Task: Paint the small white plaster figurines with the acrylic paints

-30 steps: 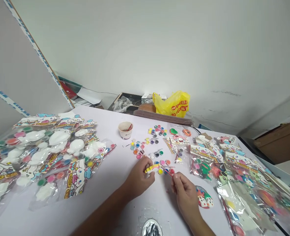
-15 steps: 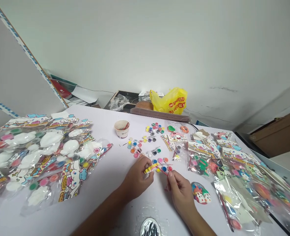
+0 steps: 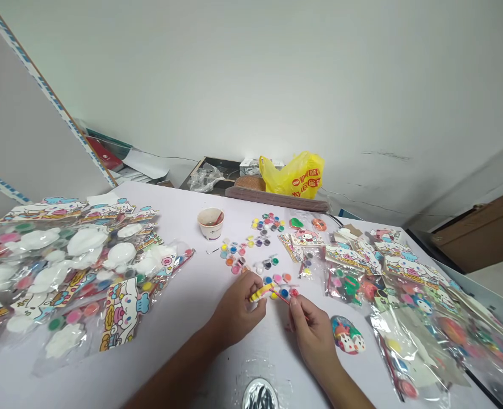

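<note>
The left hand [image 3: 240, 307] is near the middle of the picture, low down, pinching a small yellow and pink piece [image 3: 260, 292] between thumb and finger. The right hand [image 3: 315, 332], a bit lower and more to the right, pinches a thin red brush [image 3: 284, 297], with its tip at the piece. Little paint pots [image 3: 284, 293] sit just by the brush. A paper cup [image 3: 211, 230] stands above, left of the middle. A painted round piece [image 3: 347, 335] lies lower right, near the right hand.
</note>
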`<state>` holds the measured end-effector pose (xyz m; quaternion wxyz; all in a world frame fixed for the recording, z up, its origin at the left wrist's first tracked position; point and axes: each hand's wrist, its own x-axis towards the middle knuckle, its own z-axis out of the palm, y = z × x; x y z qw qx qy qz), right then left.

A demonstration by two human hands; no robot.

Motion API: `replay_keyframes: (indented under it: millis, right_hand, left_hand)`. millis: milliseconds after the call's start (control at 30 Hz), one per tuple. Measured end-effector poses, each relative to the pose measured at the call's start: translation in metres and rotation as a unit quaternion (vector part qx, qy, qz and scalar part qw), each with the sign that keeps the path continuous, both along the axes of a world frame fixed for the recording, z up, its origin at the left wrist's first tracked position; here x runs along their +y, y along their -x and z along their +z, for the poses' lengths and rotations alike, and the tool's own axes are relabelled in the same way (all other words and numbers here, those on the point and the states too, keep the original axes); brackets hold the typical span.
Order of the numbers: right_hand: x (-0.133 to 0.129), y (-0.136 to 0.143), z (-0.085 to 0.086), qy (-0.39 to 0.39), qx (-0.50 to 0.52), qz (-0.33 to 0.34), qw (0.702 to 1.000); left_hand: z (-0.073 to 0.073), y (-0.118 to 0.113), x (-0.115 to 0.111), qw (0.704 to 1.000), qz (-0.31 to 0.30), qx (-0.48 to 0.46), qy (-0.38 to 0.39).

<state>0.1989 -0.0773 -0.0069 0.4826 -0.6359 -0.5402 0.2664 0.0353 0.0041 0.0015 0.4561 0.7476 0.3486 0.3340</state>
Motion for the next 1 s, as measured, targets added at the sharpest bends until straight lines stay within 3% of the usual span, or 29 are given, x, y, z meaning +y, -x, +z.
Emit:
replay_keyframes:
  millis: [300,567,800,1000]
  right_hand:
    - [-0.0011,0.0004,-0.0016,-0.002,0.008,0.011,1.000]
    - [-0.0005,-0.0010,-0.0002,-0.019,0.001,-0.020,1.000]
    - [-0.0002,0.0013,0.0008,-0.014,0.010,0.004,1.000]
    - [-0.0004,-0.0005,0.0022,-0.025,0.000,-0.025,0.999]
  left_hand:
    - [0.0006,0.0013,0.0001,1.000,-0.005,0.001,0.014]
    - [0.0018,0.0010,-0.0003,1.000,-0.008,0.000,0.023]
    - [-0.0014,0.0013,0.0004,0.999,-0.007,-0.001,0.033]
    - [0.0005,0.0016,0.0004,0.998,-0.014,0.009,0.053]
